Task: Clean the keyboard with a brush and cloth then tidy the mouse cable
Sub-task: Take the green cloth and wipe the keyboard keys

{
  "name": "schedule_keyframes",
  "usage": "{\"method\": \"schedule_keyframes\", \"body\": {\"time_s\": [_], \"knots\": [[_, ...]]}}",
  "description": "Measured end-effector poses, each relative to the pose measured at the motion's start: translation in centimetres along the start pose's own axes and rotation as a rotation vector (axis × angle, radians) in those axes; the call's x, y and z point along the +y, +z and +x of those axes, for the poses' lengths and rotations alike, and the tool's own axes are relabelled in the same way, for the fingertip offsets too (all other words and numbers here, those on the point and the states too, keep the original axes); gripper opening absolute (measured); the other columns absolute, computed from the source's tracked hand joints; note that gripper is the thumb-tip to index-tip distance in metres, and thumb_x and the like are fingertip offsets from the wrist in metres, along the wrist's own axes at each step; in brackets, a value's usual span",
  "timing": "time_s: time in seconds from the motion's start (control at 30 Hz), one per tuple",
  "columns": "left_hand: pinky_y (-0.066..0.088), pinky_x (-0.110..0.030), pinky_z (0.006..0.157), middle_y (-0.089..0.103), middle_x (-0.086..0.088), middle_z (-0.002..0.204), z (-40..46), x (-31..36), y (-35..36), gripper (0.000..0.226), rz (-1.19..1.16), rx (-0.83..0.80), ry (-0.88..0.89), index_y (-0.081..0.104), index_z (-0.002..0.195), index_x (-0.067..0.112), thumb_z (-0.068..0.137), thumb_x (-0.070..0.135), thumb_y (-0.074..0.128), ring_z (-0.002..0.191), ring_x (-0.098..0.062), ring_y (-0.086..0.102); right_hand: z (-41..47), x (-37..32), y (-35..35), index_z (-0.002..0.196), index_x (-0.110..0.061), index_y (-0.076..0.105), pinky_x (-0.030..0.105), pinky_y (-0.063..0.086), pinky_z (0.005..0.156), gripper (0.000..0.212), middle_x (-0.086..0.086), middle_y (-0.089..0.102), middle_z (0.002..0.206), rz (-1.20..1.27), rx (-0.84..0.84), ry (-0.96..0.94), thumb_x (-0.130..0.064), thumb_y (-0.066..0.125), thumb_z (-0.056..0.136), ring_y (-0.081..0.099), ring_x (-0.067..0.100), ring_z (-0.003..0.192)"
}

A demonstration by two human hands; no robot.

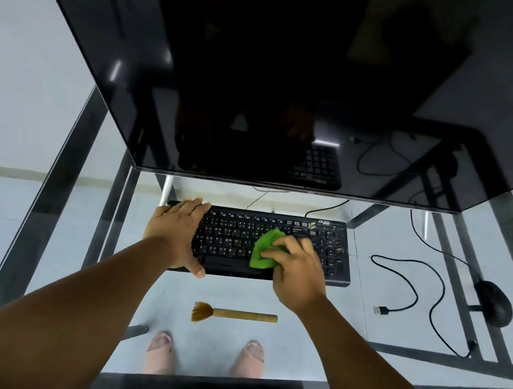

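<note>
A black keyboard (332, 253) lies on the glass desk (364, 306) under the monitor. My left hand (175, 232) grips its left end, fingers over the far edge and thumb at the near edge. My right hand (297, 271) holds a crumpled green cloth (266, 248) pressed onto the middle keys. A brown brush (232, 315) with a straw-coloured handle lies on the glass in front of the keyboard, bristles to the left. The black mouse (495, 304) sits at the right, and its cable (415, 290) loops loosely across the glass to a free USB plug (380, 310).
A large dark monitor (263, 81) overhangs the back of the desk. Another black cable (438, 241) runs behind it to the right. The desk's metal frame and my feet (160, 348) show through the glass.
</note>
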State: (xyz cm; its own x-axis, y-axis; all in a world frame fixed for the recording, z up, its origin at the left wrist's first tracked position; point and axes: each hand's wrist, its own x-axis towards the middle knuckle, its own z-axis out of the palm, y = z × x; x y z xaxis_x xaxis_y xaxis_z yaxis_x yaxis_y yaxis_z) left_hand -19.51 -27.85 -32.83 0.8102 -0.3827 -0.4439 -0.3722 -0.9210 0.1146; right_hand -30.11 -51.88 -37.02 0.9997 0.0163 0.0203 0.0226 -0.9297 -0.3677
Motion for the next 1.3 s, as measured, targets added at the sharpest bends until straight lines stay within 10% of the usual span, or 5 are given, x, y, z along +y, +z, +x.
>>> {"method": "schedule_keyframes", "body": {"time_s": [0.33, 0.57, 0.8, 1.03, 1.3], "knots": [[0.011, -0.04, 0.121, 0.004, 0.006, 0.163, 0.3, -0.2, 0.2, 0.144, -0.008, 0.004, 0.005, 0.0, 0.154, 0.028, 0.044, 0.07, 0.082, 0.15, -0.017, 0.007, 0.9, -2.9, 0.9, 0.128, -0.033, 0.06, 0.04, 0.048, 0.088, 0.054, -0.008, 0.052, 0.129, -0.059, -0.083, -0.091, -0.006, 0.056, 0.081, 0.043, 0.024, 0.106], [0.011, -0.039, 0.121, 0.008, 0.003, 0.163, 0.6, 0.1, 0.2, 0.145, 0.033, 0.0, 0.002, 0.001, 0.155, 0.024, 0.044, 0.071, 0.082, 0.15, -0.02, 0.009, 1.3, -2.1, 1.5, 0.132, -0.02, 0.059, 0.039, 0.05, 0.082, 0.053, 0.008, 0.05, 0.13, 0.03, 0.213, 0.45, -0.004, 0.057, 0.081, 0.041, 0.034, 0.1], [0.009, -0.039, 0.121, 0.007, 0.0, 0.163, 0.8, 0.2, 0.4, 0.145, 0.072, -0.012, 0.005, 0.001, 0.155, 0.021, 0.044, 0.071, 0.081, 0.15, -0.02, 0.008, 1.3, -1.6, 0.7, 0.138, -0.031, 0.051, 0.034, 0.049, 0.09, 0.058, -0.006, 0.045, 0.137, -0.02, -0.072, -0.014, -0.004, 0.053, 0.086, 0.037, 0.024, 0.105], [0.011, -0.041, 0.121, 0.01, -0.004, 0.162, 1.1, 0.5, 0.5, 0.146, 0.117, -0.038, 0.001, 0.003, 0.154, 0.019, 0.042, 0.071, 0.081, 0.149, -0.024, 0.011, 0.5, 3.3, -0.1, 0.126, -0.024, 0.063, 0.039, 0.046, 0.086, 0.054, 0.004, 0.053, 0.132, -0.011, 0.216, 0.497, -0.001, 0.053, 0.079, 0.043, 0.035, 0.096], [0.019, -0.053, 0.117, 0.013, -0.012, 0.158, 2.2, 2.5, -0.6, 0.149, 0.282, -0.149, -0.063, 0.003, 0.152, 0.014, 0.039, 0.074, 0.079, 0.146, -0.032, 0.014, 1.9, 3.1, -1.4, 0.132, -0.03, 0.058, 0.04, 0.052, 0.082, 0.059, -0.007, 0.052, 0.135, -0.069, 0.04, 0.195, -0.002, 0.052, 0.08, 0.042, 0.026, 0.105]]}}
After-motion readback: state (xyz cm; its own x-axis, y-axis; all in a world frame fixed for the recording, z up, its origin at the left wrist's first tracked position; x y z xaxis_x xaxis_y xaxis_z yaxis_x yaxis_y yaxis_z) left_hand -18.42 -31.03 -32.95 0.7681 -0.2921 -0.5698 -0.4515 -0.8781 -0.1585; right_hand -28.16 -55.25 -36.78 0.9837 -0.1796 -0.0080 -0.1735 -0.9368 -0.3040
